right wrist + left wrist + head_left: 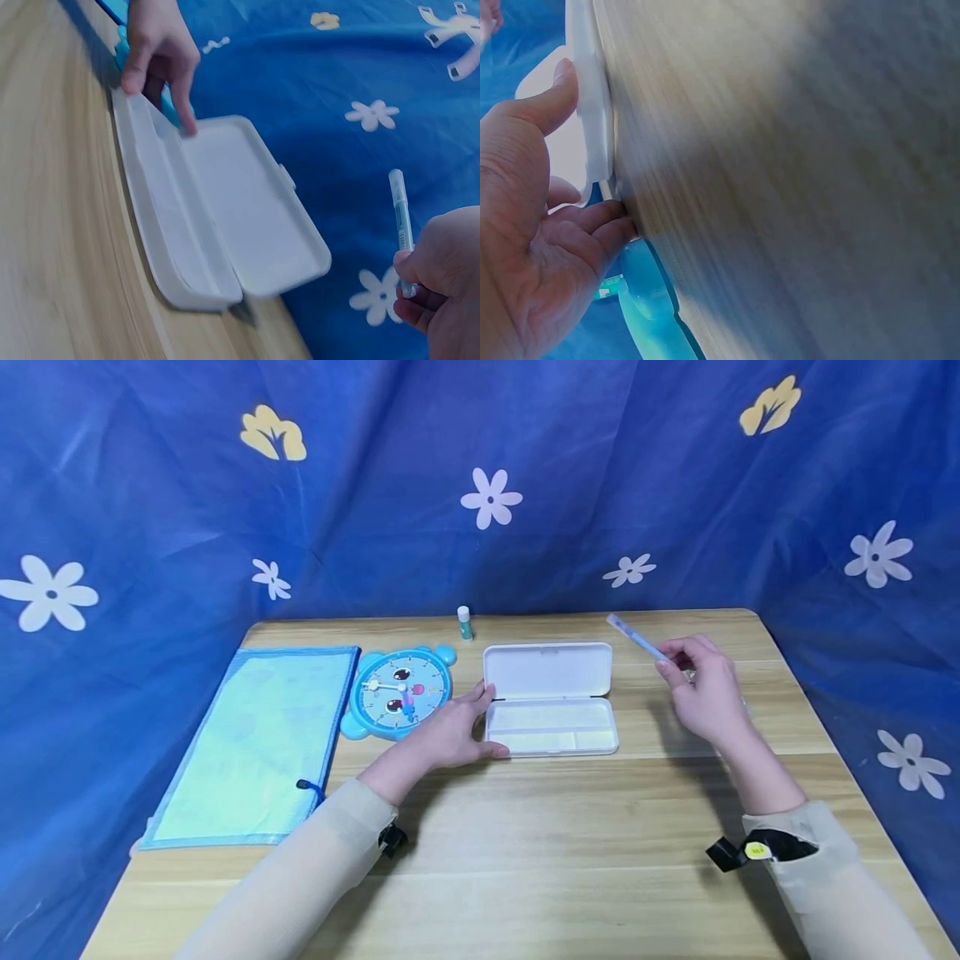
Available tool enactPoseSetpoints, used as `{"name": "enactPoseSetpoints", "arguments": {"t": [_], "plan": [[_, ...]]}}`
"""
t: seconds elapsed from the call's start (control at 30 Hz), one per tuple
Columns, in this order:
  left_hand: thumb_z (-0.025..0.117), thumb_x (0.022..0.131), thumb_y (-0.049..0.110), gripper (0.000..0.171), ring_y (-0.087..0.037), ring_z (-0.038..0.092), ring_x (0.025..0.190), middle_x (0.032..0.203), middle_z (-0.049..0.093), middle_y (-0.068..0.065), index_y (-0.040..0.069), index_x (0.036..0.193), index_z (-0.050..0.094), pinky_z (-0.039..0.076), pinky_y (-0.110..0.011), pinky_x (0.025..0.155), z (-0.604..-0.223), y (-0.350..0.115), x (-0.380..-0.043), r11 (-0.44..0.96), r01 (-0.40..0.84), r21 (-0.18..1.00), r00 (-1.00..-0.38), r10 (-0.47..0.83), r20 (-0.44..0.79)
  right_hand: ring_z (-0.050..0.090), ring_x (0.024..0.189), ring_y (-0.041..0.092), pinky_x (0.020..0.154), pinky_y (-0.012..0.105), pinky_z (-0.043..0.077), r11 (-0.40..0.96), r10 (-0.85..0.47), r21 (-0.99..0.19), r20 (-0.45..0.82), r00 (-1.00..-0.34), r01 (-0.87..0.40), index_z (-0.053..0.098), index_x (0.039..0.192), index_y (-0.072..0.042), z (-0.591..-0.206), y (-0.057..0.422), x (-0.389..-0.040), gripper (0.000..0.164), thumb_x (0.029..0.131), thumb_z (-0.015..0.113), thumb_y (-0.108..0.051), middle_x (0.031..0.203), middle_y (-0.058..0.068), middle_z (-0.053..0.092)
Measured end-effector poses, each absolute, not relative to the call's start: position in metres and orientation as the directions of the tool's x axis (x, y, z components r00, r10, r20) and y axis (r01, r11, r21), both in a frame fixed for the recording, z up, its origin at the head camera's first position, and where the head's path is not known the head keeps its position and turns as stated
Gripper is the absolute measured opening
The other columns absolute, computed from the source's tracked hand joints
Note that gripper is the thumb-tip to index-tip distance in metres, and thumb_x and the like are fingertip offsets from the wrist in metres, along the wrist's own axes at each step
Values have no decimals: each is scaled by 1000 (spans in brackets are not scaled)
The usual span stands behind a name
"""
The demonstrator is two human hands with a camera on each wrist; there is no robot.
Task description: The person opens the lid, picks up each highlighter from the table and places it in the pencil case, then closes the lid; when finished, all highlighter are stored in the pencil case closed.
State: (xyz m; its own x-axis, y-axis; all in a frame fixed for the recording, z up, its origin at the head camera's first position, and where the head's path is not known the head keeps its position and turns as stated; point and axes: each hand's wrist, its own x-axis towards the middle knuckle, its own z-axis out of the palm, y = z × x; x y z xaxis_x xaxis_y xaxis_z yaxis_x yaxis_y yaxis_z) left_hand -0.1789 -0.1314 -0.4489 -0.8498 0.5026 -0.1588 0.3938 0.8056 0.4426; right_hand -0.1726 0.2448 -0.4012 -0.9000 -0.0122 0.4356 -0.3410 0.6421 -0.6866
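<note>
Just right of the frame's centre, the white case [551, 717] lies open, and the left hand [450, 731] grips its left end between thumb and fingers, probably to steady it. Over at middle right, the right hand [705, 689] pinches a slim pen [633, 636] near one end, seemingly leaving its length free to steer.

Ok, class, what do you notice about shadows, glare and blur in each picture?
Head: soft shadows on the table beside both sleeves; left wrist: smeared table grain, a pale bright patch, the white case nearly washed out inside; right wrist: the print on the pen too blurred to read.
</note>
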Motion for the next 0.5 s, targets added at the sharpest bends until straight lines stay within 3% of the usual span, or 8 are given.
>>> {"name": "enactPoseSetpoints", "arguments": {"t": [0.33,0.5], "plan": [[82,85,64,115,-41,34,152,170,22,-21,5,167,26,32,-46,123,-447,-131,-180,811,392,434,-850,500,-166,58,85,21,70,28,44,619,-200,-639,436,-878,-458,75,110,3,-412,212,-177,15,97,71,8,95,9,65],[82,85,63,115,-40,34,151,170,23,-21,4,166,26,32,-46,123,-447,-131,-180,810,398,431,-851,502,-157,63,87,21,76,37,52,616,-286,-623,393,-874,-482,76,109,0,-421,198,-179,15,96,72,7,96,6,66]]}}
